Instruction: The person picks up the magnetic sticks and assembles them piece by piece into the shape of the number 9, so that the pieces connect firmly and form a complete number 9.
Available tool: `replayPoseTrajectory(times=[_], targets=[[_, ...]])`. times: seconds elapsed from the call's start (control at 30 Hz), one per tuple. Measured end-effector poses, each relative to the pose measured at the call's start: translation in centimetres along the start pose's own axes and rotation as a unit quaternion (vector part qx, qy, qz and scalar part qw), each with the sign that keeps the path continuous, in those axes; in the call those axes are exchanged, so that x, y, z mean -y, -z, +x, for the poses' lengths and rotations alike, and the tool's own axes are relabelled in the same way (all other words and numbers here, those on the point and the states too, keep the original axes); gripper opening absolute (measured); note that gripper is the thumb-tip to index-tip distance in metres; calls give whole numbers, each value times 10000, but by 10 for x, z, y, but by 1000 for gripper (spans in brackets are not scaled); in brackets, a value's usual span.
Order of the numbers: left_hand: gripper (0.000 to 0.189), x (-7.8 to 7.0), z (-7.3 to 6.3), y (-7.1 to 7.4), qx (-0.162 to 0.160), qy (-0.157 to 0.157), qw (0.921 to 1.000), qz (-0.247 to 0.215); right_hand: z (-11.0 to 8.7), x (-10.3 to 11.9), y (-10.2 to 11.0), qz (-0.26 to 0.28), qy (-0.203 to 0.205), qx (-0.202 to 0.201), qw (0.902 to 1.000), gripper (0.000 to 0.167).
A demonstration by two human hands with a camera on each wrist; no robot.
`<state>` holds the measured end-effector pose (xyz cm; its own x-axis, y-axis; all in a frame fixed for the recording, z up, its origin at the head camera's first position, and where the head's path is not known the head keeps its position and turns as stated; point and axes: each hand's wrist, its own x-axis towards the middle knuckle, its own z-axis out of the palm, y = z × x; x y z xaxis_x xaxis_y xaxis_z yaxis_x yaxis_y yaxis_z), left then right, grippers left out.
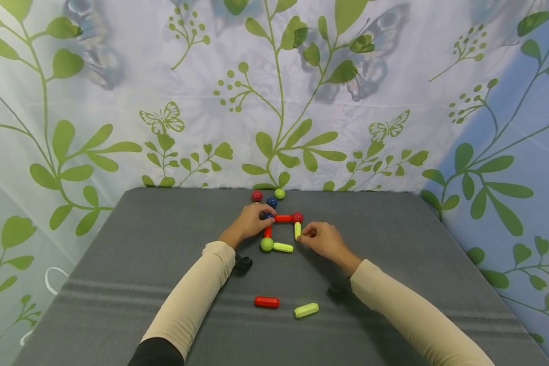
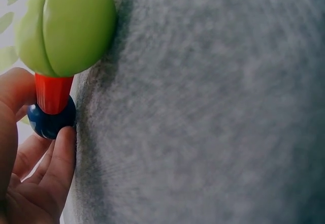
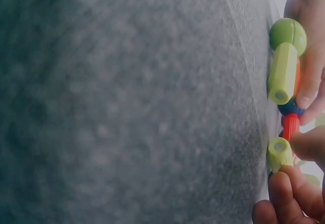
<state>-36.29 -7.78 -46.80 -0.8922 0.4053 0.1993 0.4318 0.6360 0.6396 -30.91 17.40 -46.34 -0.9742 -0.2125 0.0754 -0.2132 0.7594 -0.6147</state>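
On the grey table, balls and rods are joined into three sides and part of a fourth. My left hand [image 1: 250, 219] pinches the blue ball [image 2: 51, 125] at the far left corner. From that ball one red rod [image 1: 283, 218] runs right to a red ball [image 1: 297, 217], and another red rod [image 2: 53, 93] runs to a light green ball [image 1: 267, 244]. A yellow-green rod [image 1: 283, 247] sticks out rightward from the green ball. My right hand [image 1: 324, 239] pinches a second yellow-green rod [image 1: 297, 231], whose far end meets the red ball.
Behind the joined pieces sit another red ball [image 1: 256, 196], a blue ball [image 1: 272, 202] and a green ball [image 1: 279, 193], near the table's back edge. Closer to me lie a loose red rod [image 1: 266, 302] and a yellow-green rod [image 1: 306, 310]. A leaf-patterned curtain [image 1: 201, 101] hangs behind.
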Motion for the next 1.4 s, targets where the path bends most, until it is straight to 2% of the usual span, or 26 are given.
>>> replayPoseTrajectory(times=[0.1,0.2,0.37,0.47,0.57,0.7,0.8,0.93,1.1,1.4], targets=[[20,5,-1,1,8,58,10000,42,5,1,-4,106,139,95,9998,14],[25,10,-4,2,55,99,9998,134,11,1,-4,163,111,172,9997,11],[36,10,-11,6,-73,9,9989,471,34,5,14,154,361,212,9990,11],[38,3,-16,7,-192,-196,9977,619,55,4,28,360,682,294,9966,18],[36,-8,-21,7,-193,-436,9967,656,78,-1,40,889,731,522,9920,29],[34,-24,-31,4,59,-761,9945,723,105,-9,52,1573,320,821,9836,46],[34,-32,-37,2,317,-920,9910,923,122,-13,56,1660,103,1035,9806,56],[36,-36,-43,0,502,-1065,9838,1354,140,-16,51,1550,69,1236,9801,61],[37,-37,-47,2,538,-1158,9769,1713,160,-23,36,1466,91,1308,9805,59],[35,-33,-56,5,536,-1054,9777,1733,181,-19,4,1575,384,1354,9774,46]])
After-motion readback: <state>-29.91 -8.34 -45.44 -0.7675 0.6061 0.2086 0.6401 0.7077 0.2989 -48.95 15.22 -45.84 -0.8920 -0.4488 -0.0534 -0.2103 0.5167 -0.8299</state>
